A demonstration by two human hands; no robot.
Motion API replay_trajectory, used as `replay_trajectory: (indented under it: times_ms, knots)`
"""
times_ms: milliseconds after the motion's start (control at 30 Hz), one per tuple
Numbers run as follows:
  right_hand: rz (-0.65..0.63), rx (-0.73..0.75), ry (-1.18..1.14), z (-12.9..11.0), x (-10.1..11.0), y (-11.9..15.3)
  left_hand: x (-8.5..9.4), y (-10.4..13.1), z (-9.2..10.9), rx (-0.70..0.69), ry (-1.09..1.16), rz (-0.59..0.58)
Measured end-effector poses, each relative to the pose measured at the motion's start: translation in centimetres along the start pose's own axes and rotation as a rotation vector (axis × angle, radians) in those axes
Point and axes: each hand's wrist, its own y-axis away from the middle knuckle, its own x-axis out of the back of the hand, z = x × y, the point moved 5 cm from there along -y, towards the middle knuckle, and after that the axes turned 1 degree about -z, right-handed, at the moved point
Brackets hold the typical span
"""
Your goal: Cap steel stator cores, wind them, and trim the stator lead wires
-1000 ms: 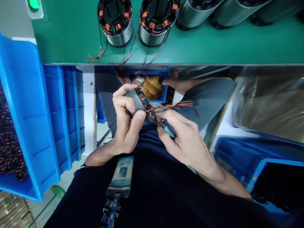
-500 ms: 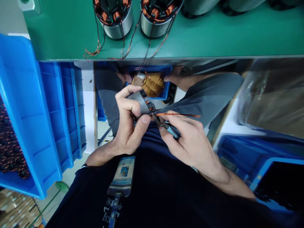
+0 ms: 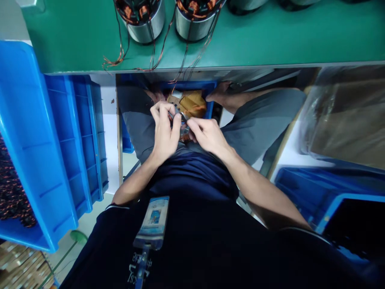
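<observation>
My left hand (image 3: 166,130) is closed around a motor stator (image 3: 183,117), a metal ring with copper windings, held low over my lap and mostly covered by my fingers. Right beside it, my right hand (image 3: 209,134) has its thumb and fingers pinched together at the stator's side. What sits between those fingers is hidden and blurred. The blue-handled pliers seen in this hand earlier do not show now.
Two wound stators (image 3: 194,28) with trailing copper wires stand on the green bench (image 3: 255,44). A blue bin (image 3: 212,108) with brown paper lies below my hands. Blue crates (image 3: 39,132) flank the left; another blue bin (image 3: 339,200) and plastic-wrapped cardboard (image 3: 351,116) are at right.
Both hands have moved down toward my lap and away from the camera, with the stator. My right hand has turned, and the pliers and wire bundle over it are no longer visible there.
</observation>
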Motion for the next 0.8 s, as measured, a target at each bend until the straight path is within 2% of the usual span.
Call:
replay_trajectory:
  times_ms: [133,200,300,433,533,633,700,800]
  knots:
    - [-0.080,-0.167,-0.069,7.0,-2.4,-6.6,-4.5,-2.9,-8.4,0.360,-0.170,-0.084]
    - [-0.133,-0.257,-0.098,9.7,-3.6,-8.9,-5.7,-3.7,-11.2,0.522,-0.238,-0.107]
    - [-0.203,-0.364,-0.123,12.2,-4.9,-11.1,-6.4,-4.2,-13.3,0.623,-0.267,-0.111]
    - [-0.245,-0.423,-0.153,13.2,-5.3,-12.5,-6.7,-4.4,-14.6,0.650,-0.268,-0.105]
    - [-0.211,-0.399,-0.197,13.0,-4.4,-12.8,-6.6,-4.5,-14.7,0.603,-0.252,-0.109]
    - [-0.143,-0.318,-0.273,11.7,-3.1,-11.5,-5.9,-3.6,-13.2,0.495,-0.215,-0.131]
    - [-0.111,-0.243,-0.337,10.1,-2.4,-9.6,-5.0,-2.2,-11.0,0.370,-0.178,-0.152]
    - [-0.105,-0.133,-0.428,6.6,-1.7,-5.4,-3.1,0.4,-5.8,0.017,-0.136,-0.207]
